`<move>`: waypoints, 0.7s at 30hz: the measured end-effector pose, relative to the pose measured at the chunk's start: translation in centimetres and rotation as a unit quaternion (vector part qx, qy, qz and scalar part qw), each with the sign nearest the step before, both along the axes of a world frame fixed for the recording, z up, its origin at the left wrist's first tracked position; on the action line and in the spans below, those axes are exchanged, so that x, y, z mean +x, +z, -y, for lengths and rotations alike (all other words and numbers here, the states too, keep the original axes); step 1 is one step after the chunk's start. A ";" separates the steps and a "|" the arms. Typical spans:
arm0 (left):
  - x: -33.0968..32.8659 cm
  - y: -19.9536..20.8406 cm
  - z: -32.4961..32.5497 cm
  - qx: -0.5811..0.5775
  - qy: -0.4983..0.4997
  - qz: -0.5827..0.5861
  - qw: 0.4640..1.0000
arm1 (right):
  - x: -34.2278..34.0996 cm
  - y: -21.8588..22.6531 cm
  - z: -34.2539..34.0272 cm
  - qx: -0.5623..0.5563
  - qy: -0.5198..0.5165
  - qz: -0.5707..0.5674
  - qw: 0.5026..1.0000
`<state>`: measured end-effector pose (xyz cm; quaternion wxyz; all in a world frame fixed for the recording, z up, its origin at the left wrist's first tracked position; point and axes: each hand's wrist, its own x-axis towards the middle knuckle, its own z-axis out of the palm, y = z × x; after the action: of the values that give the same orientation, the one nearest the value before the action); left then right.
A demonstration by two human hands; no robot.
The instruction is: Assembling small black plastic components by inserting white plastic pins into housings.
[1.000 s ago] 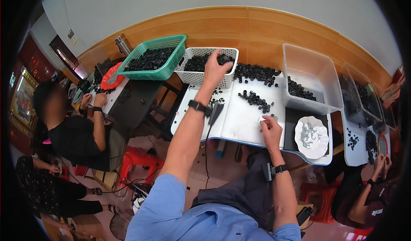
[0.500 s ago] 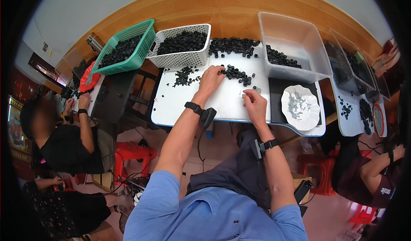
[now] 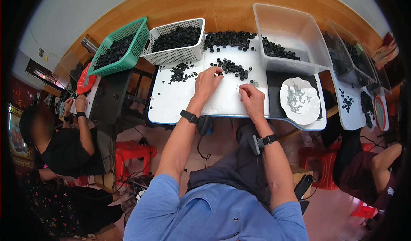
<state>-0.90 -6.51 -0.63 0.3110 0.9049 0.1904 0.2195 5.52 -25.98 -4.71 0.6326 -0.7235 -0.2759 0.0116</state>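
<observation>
I'm reading the dial from between the left hand and the right hand, with twelve pointing at the wood-panelled wall. A green lattice-sided plastic basket is sitting at ten o'clock, heaped with black pieces. A white perforated plastic basket is standing between ten and eleven, also carrying a thick black load. A scatter of tiny black bits is lying nearer, past nine, on the white, blue-edged surface. The left hand is curling narrowly at a small black piece; whether it is gripping or only touching it, I can't tell. Just beyond, at twelve, a loose cluster of short black cylinders is lying, with a bigger black heap spreading behind. The right hand is bringing thumb and forefinger close together; I can't make out anything between them. At two, a clear rectangular plastic bin is holding a low black pile; at three, a scalloped white plate is carrying pale grey slivers.

The work is looking partway along: plenty of pieces are still waiting, though which pile is finished isn't showing.

A second ago the left hand was reaching over the white basket; now it is working beside the cluster, while the right hand is staying low over the surface.
</observation>
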 end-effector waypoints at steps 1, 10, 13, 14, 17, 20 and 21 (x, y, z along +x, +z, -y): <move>-0.4 -0.2 0.6 0.003 -0.014 0.026 1.000 | 0.1 -0.1 0.0 -0.003 -0.002 -0.003 1.000; -1.7 -2.9 1.3 0.064 -0.001 0.121 0.991 | -0.1 0.3 -0.4 -0.006 0.010 -0.035 0.999; -2.2 -3.1 1.5 0.062 -0.006 0.116 0.991 | -0.5 0.6 -0.4 -0.013 0.011 -0.049 0.999; -2.2 -3.1 1.7 0.055 -0.007 0.120 0.991 | -0.4 0.5 -0.3 -0.019 0.011 -0.047 0.999; -2.0 -3.1 1.9 -0.006 -0.005 0.118 0.993 | 0.0 0.3 -0.3 -0.014 -0.025 -0.034 0.999; -1.9 -3.2 1.7 0.043 0.011 0.148 0.988 | 0.0 0.8 -0.7 -0.095 -0.042 0.103 0.989; -1.8 -3.3 1.7 0.037 0.008 0.150 0.988 | -0.1 0.9 -1.0 -0.126 -0.028 0.111 0.985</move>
<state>-2.74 -8.19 -3.96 0.3007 0.8709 0.1405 0.3624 5.39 -24.94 -3.80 0.5023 -0.8014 -0.3206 -0.0519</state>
